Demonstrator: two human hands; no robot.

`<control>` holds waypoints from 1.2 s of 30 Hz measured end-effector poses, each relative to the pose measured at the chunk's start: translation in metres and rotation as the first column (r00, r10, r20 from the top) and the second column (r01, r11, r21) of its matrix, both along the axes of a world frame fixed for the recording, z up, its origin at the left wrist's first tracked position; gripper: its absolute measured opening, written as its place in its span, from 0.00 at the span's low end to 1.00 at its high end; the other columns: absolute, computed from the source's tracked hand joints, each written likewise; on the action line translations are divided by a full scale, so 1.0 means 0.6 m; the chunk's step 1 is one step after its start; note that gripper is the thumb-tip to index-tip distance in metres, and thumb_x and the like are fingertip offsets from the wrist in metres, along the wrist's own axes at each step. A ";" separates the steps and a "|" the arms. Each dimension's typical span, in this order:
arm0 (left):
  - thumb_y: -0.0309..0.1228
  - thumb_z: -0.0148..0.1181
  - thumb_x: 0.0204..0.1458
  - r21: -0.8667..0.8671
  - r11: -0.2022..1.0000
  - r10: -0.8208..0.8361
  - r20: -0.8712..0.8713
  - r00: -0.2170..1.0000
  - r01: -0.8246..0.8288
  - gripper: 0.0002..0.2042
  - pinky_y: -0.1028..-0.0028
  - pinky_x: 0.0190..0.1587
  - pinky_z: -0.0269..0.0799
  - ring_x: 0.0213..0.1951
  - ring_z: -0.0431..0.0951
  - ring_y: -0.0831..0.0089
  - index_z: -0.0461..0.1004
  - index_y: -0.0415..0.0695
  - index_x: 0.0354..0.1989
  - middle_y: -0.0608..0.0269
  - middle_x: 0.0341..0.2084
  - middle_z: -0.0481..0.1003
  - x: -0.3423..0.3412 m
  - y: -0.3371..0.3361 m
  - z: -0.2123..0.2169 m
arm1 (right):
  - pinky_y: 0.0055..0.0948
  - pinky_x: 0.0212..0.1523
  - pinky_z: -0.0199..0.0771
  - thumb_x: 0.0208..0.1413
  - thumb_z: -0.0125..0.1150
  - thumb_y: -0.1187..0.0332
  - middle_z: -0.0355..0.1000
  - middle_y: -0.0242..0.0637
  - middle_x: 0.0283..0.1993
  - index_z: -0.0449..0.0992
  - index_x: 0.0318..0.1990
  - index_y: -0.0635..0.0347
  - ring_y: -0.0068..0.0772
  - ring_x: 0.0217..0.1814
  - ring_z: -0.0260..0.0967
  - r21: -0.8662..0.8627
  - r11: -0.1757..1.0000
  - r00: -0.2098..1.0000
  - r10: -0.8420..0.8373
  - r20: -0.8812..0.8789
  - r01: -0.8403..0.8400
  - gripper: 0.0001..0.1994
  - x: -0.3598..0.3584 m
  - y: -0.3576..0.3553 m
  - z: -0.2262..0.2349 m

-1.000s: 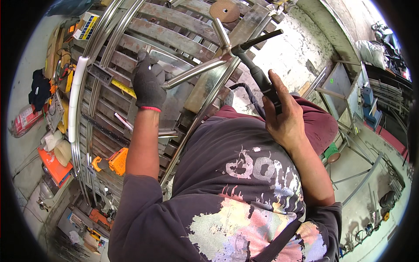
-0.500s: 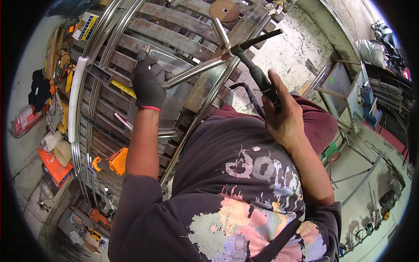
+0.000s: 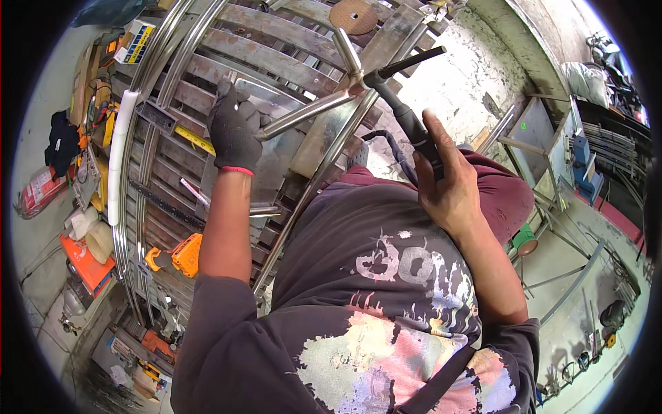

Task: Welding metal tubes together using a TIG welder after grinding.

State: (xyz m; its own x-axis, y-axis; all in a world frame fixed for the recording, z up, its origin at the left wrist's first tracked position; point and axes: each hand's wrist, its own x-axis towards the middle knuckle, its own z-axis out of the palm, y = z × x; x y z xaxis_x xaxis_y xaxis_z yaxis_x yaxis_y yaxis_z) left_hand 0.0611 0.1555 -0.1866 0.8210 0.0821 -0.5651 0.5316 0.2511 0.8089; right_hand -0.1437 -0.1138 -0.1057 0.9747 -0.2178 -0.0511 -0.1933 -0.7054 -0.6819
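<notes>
My right hand (image 3: 452, 186), bare, is wrapped round the dark handle of a TIG welding torch (image 3: 408, 123), its index finger stretched along it. The torch head touches or hovers just at the joint of a branched steel tube piece (image 3: 310, 114); the exact contact is too small to tell. Beside the lower tube's open end, my left hand (image 3: 234, 131) is closed in a dark glove with a red cuff. Its fingers curl over a flat metal plate (image 3: 272, 155); what they grip, if anything, is hidden. A dark cable sleeve (image 3: 392, 152) loops from the torch.
Below lies a slatted metal bench (image 3: 276, 52) with a brown abrasive disc (image 3: 354, 16) on it. Long shiny tubes (image 3: 148, 76), a yellow measuring strip (image 3: 195, 139) and an orange tool (image 3: 186, 256) lie left. A metal frame (image 3: 545, 138) stands right.
</notes>
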 end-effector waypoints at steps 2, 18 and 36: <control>0.50 0.56 0.68 0.086 0.996 0.027 0.002 1.000 -0.027 0.17 0.70 0.28 0.72 0.21 0.67 0.73 0.71 0.48 0.38 0.66 0.21 0.66 0.000 -0.002 0.000 | 0.50 0.46 0.81 0.62 0.63 0.76 0.79 0.59 0.50 0.61 0.76 0.51 0.63 0.48 0.80 0.006 1.000 0.995 0.014 0.095 -0.014 0.35 0.002 -0.002 -0.008; 0.46 0.53 0.70 0.058 0.998 -0.003 0.014 1.000 0.002 0.17 0.69 0.25 0.75 0.24 0.77 0.67 0.71 0.43 0.41 0.61 0.27 0.73 0.003 0.012 -0.017 | 0.40 0.62 0.77 0.63 0.63 0.78 0.74 0.58 0.65 0.64 0.75 0.58 0.55 0.65 0.76 0.081 0.996 0.999 -0.027 -0.026 0.029 0.32 -0.001 0.000 -0.001; 0.50 0.55 0.69 0.047 0.999 -0.006 0.036 0.999 0.005 0.20 0.70 0.24 0.74 0.24 0.76 0.69 0.71 0.42 0.41 0.61 0.29 0.73 0.002 0.015 -0.024 | 0.51 0.47 0.80 0.62 0.63 0.76 0.78 0.60 0.52 0.61 0.76 0.51 0.65 0.49 0.79 0.016 1.000 0.997 0.011 0.075 -0.012 0.35 -0.003 -0.002 -0.012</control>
State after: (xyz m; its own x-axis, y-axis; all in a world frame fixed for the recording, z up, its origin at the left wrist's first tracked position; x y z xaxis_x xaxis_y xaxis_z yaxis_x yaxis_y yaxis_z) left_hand 0.0621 0.1643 -0.2009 0.8411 0.1034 -0.5310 0.5035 0.2091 0.8383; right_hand -0.1454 -0.1150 -0.1127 0.9783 -0.2065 0.0183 -0.1337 -0.6959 -0.7056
